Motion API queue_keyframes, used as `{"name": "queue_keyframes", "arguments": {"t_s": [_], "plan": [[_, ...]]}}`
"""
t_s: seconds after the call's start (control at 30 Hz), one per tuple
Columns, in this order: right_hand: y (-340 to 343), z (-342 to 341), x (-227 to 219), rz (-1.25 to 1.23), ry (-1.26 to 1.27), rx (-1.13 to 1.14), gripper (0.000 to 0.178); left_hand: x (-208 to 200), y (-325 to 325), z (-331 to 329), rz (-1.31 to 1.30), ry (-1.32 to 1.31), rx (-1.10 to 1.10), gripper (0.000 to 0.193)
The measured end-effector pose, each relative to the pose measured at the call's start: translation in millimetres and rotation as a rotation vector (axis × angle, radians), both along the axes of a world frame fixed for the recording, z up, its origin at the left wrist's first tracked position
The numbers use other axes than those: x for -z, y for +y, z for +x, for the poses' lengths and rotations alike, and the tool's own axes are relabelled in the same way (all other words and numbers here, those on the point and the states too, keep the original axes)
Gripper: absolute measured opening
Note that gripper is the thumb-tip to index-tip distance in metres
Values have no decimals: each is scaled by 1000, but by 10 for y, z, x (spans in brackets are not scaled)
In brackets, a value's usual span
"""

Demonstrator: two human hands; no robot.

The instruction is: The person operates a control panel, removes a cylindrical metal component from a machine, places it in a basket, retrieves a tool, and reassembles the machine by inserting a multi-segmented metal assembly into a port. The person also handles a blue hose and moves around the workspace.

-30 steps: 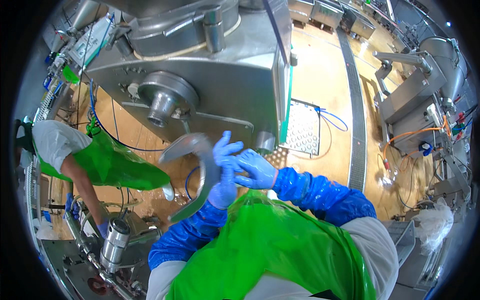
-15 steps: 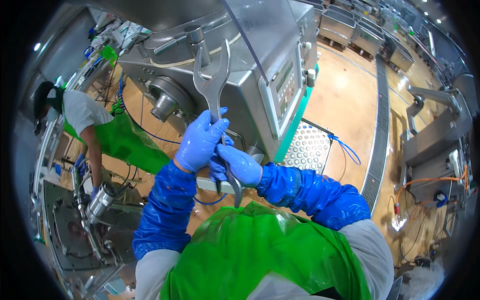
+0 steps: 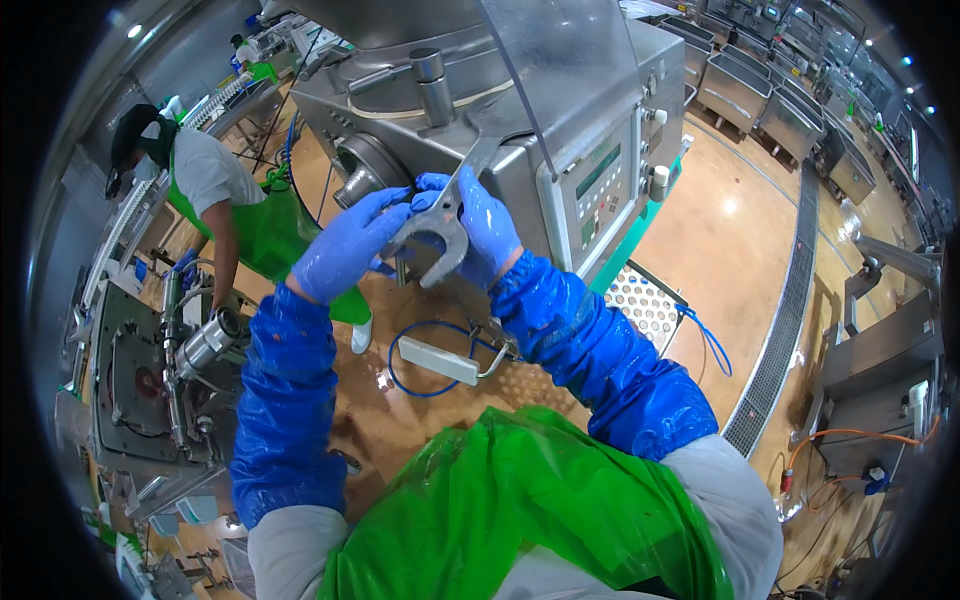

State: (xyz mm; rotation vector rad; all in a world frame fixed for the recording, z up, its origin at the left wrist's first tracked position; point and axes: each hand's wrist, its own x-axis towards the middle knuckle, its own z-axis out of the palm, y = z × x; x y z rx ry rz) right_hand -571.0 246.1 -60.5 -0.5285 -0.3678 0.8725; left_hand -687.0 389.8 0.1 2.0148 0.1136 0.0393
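Observation:
A large metal open-end wrench [image 3: 449,232] is in front of me, its near jaw toward me and its shank slanting up toward the steel machine [image 3: 460,140]. My right hand [image 3: 488,230], in a blue glove, wraps the wrench's shank just behind that jaw. My left hand [image 3: 350,242], gloved too, has its fingers on the jaw's left side, with the thumb lower down. The far end of the wrench lies against the machine's body, below an upright steel post [image 3: 431,88]. A round outlet fitting [image 3: 368,170] sticks out behind my left fingers.
On the left, a co-worker in a green apron [image 3: 262,232] bends over equipment with a steel cylinder [image 3: 210,343]. A white bar-shaped pedal [image 3: 438,361] and a blue hose [image 3: 405,385] lie on the floor. A control panel [image 3: 600,190] faces right; steel bins [image 3: 735,92] stand far right.
The wrench has tipped forward, and its near jaw has come up between my hands. My hands have moved apart, the right one higher. The view has shifted, showing more floor below.

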Motion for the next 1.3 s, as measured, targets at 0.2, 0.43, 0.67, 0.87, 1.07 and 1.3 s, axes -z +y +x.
{"name": "queue_keyframes", "arguments": {"t_s": [0.2,0.43,0.67,0.87,1.07,1.3], "plan": [[175,445,-22,-575,-287,201,65,398,-202,87,-459,-140,-262,32],[-360,359,-163,-717,-650,-86,64,534,153,841,-494,-289,-393,22],[-854,138,664,-632,-587,-163,42,563,348,977,-404,-169,-506,37],[-948,164,1288,-692,-515,-165,35,1546,1202,229,-491,-297,-817,61],[-45,73,1177,-573,-508,-234,46,1852,1731,324,-502,-204,-861,82],[1946,197,1173,-546,-149,-137,54,2052,2446,833,-9,-113,-717,103]]}}
